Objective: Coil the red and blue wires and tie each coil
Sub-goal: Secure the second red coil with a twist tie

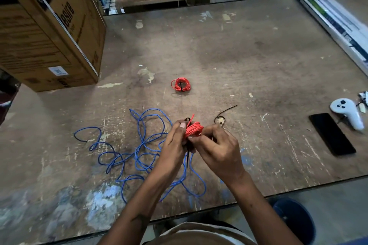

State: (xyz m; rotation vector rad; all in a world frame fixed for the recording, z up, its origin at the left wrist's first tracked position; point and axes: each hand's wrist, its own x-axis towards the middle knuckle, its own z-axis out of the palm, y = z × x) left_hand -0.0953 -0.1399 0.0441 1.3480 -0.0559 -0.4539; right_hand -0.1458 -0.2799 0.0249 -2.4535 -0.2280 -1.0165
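Small red wire coil [194, 129] pinched between left hand [175, 141] and right hand [217, 148], fingers curled round it; black cable tie [187, 156] dangling below fingers, likely for cinching. Loose blue wire [139, 157] sprawled beneath, uncoiled.

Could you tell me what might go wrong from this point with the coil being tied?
1. The red coil, pinched between the left hand and right hand, could spring loose before the black tie closes.
2. The blue wire lies tangled beneath and may snag.
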